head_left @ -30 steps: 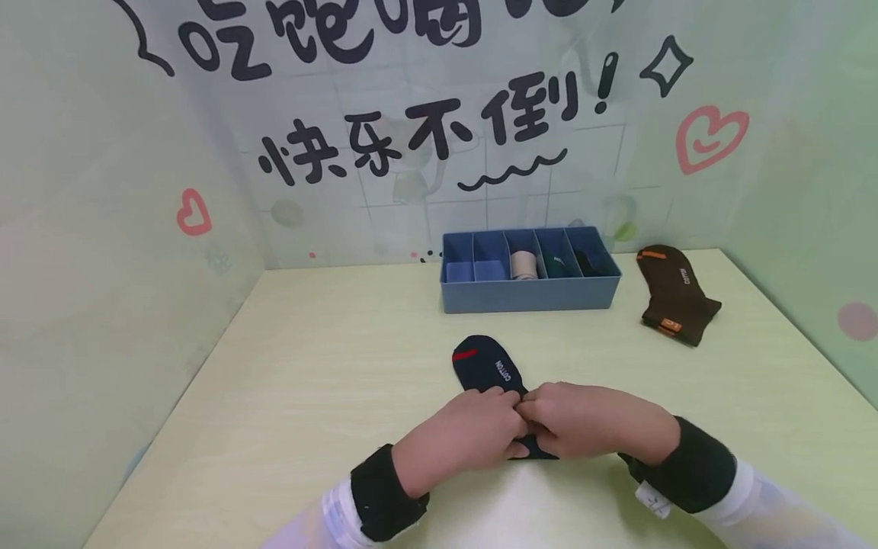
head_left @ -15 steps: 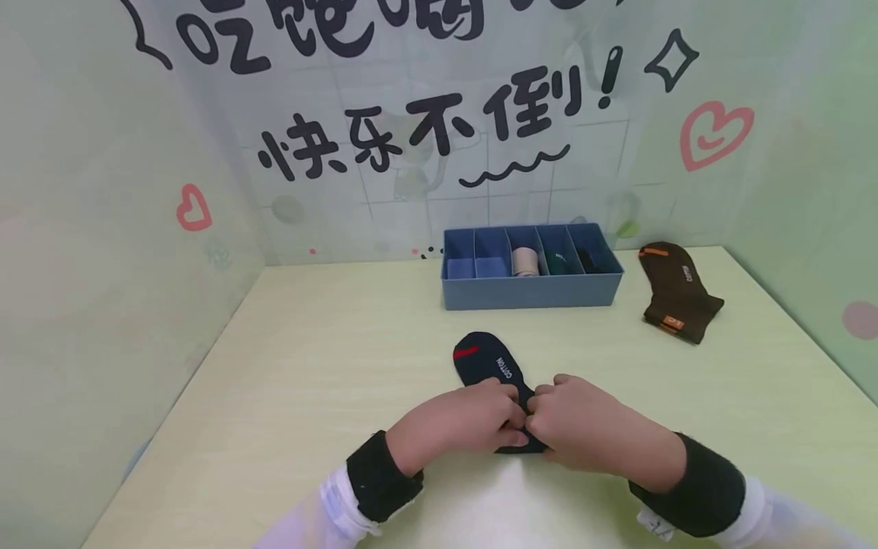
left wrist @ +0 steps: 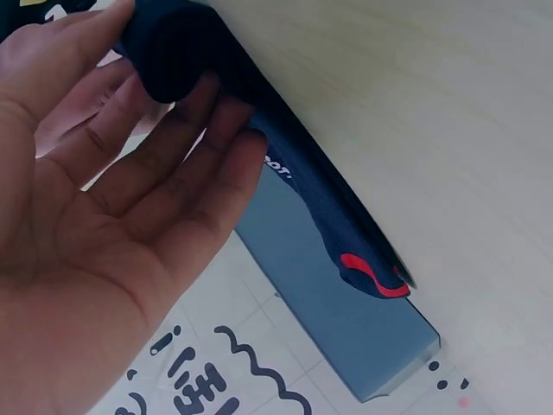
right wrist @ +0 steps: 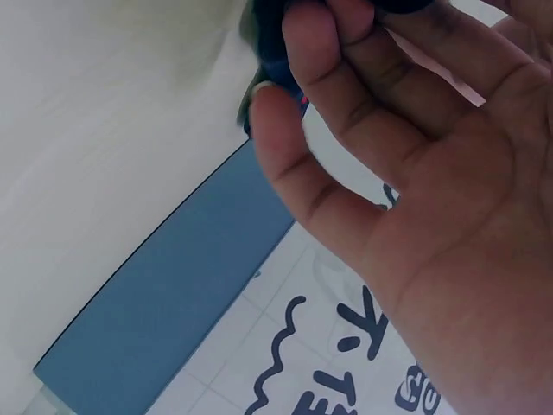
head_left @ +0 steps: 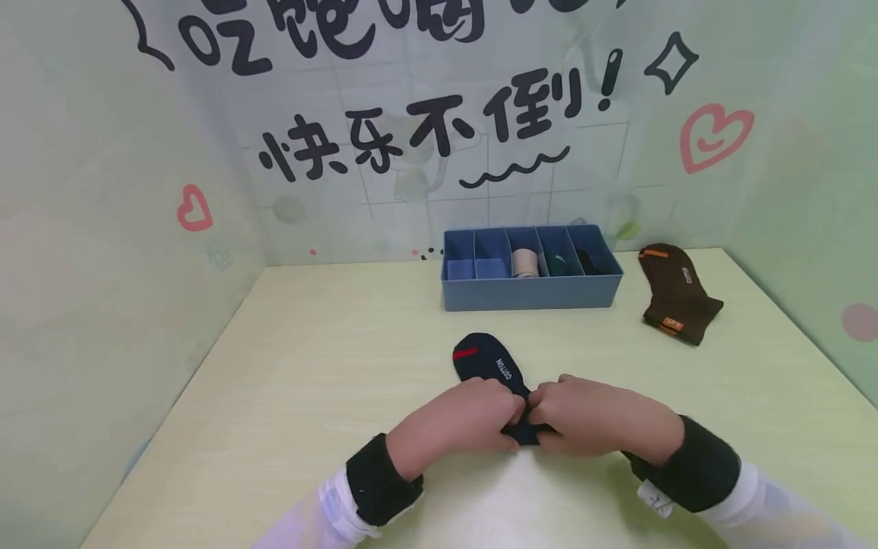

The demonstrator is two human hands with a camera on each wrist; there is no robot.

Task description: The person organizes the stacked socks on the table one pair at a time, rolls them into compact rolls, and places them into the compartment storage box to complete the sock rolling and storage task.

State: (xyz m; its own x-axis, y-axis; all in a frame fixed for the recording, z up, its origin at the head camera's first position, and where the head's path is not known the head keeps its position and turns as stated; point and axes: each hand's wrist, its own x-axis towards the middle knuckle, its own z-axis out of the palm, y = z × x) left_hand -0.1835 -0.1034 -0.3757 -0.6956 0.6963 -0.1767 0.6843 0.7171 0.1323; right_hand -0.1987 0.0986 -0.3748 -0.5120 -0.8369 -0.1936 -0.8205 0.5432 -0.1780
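A navy sock (head_left: 488,357) with a red toe stripe and white COTTON lettering lies on the table in front of me, toe pointing away. From the left, my left hand (head_left: 461,418) grips its near end between thumb and fingers. Opposite it my right hand (head_left: 604,418) holds the same end, the two hands almost meeting. In the left wrist view the sock's near end (left wrist: 164,52) forms a thick roll at the fingertips, while the foot part stretches flat toward the box. Fingers cover most of the sock in the right wrist view.
A blue divided box (head_left: 528,293) stands at the back of the table. Its compartments hold a rolled beige sock (head_left: 524,262), a dark green item (head_left: 556,264) and a black item (head_left: 587,263). A brown sock (head_left: 675,293) lies flat to the box's right. Printed walls enclose the table.
The sock's near edge has drawn slightly away from me as its end is rolled. Both hands have shifted their grip a little; the toe end, box and brown sock stay put.
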